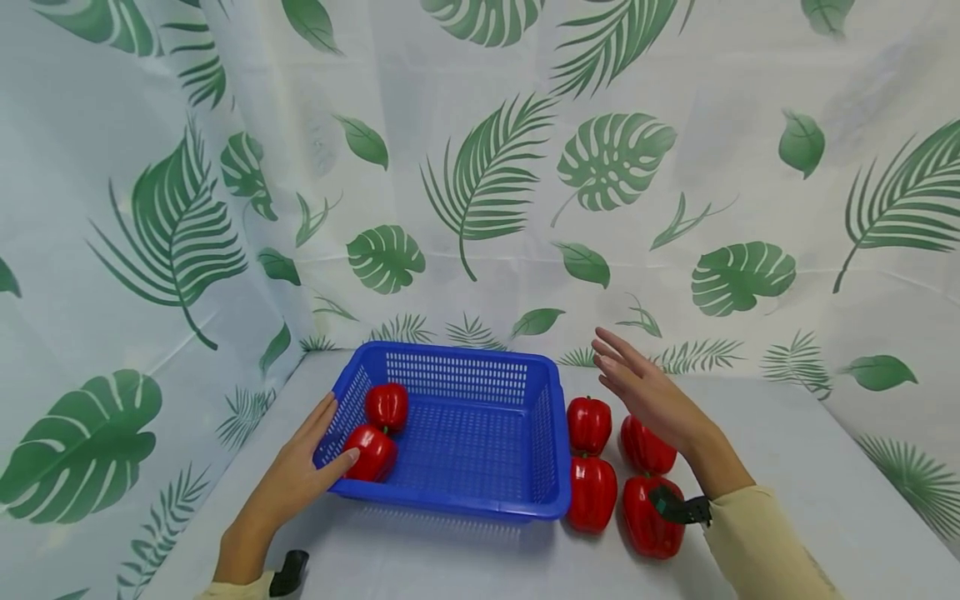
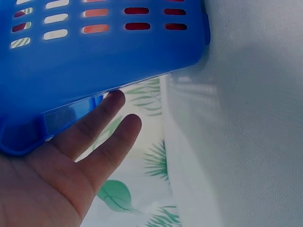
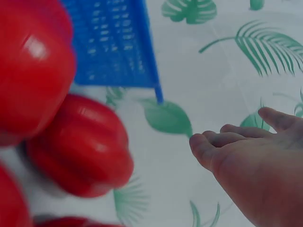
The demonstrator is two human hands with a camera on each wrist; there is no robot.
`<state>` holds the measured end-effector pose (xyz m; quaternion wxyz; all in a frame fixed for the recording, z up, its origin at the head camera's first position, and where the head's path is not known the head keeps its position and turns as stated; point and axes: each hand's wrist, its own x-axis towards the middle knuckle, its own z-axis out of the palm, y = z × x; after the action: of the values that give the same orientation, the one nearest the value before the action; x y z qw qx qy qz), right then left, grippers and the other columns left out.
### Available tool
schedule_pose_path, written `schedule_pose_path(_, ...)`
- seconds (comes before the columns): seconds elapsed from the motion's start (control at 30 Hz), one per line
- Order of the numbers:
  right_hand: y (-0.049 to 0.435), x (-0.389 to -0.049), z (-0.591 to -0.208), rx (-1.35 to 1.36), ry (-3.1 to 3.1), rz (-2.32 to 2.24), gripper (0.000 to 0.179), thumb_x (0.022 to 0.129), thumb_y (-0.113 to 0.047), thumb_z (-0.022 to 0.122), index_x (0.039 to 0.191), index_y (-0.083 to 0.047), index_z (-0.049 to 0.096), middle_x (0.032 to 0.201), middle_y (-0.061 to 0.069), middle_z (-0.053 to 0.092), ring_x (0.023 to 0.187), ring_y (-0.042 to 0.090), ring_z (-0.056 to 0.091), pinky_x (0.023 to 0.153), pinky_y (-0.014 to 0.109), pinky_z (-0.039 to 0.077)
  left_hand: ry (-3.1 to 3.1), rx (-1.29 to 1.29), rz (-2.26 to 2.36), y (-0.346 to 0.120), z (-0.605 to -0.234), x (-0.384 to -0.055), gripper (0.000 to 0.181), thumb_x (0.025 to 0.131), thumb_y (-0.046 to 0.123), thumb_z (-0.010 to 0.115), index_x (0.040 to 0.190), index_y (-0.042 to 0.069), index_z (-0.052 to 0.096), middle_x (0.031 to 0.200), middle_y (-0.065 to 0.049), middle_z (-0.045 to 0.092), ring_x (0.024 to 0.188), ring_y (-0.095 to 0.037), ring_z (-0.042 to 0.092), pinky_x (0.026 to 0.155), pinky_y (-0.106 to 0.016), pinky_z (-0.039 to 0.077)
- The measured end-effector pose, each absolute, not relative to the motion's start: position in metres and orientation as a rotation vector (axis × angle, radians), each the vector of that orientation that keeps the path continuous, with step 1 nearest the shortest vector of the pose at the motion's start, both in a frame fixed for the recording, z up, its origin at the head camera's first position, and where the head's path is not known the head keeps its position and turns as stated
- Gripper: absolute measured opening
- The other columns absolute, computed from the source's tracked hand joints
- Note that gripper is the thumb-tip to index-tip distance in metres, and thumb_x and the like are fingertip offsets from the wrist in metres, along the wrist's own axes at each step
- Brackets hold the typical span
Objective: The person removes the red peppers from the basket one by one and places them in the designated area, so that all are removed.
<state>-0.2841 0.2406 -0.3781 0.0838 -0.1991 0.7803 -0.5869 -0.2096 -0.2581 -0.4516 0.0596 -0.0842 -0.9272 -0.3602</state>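
Note:
A blue plastic basket (image 1: 450, 504) with slotted walls stands on the white table. My left hand (image 1: 291, 475) holds its near left corner, the thumb over the rim and the fingers along the outside. Two glossy red bell peppers (image 1: 372, 452) lie inside, near that hand. In the left wrist view, fingers (image 2: 111, 151) stretch out beside the basket wall. My right hand (image 1: 651, 392) hovers empty right of the basket, fingers extended. Below and around it are several more red bell peppers (image 1: 592, 493), grouped beside the basket's right wall.
A white curtain (image 1: 510, 308) with green leaf prints hangs behind and to the left of the table (image 1: 420, 567). Dark straps circle both wrists, the right strap (image 1: 678, 507) overlapping one pepper in the head view.

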Motion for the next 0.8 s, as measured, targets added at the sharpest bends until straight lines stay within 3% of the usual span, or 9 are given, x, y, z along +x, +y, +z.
schedule_pose_path(0.53,0.185,-0.303,-0.364,-0.771,2.145,-1.890,0.068,0.115,-0.028,0.046,0.174,-0.016,0.014,0.178,0.014,0.016,0.162,0.041,0.017,0.128,0.060,0.018,-2.802,-0.258,-1.074,-0.258,-0.451,-0.209,0.096,0.099,0.050,0.068,0.167,-0.002,0.026,0.175,-0.023,0.020,0.157,-0.053,0.022,0.110,-0.075,0.036)
schedule_pose_path(0.8,0.161,-0.308,-0.359,-0.786,2.054,-1.941,0.067,0.115,-0.027,0.048,0.173,-0.016,0.017,0.177,0.013,0.019,0.162,0.036,0.021,0.129,0.055,0.019,-2.813,-0.251,-1.078,-0.257,-0.449,-0.208,0.095,0.099,0.050,0.068,0.168,-0.002,0.026,0.175,-0.023,0.019,0.157,-0.053,0.021,0.110,-0.075,0.035)
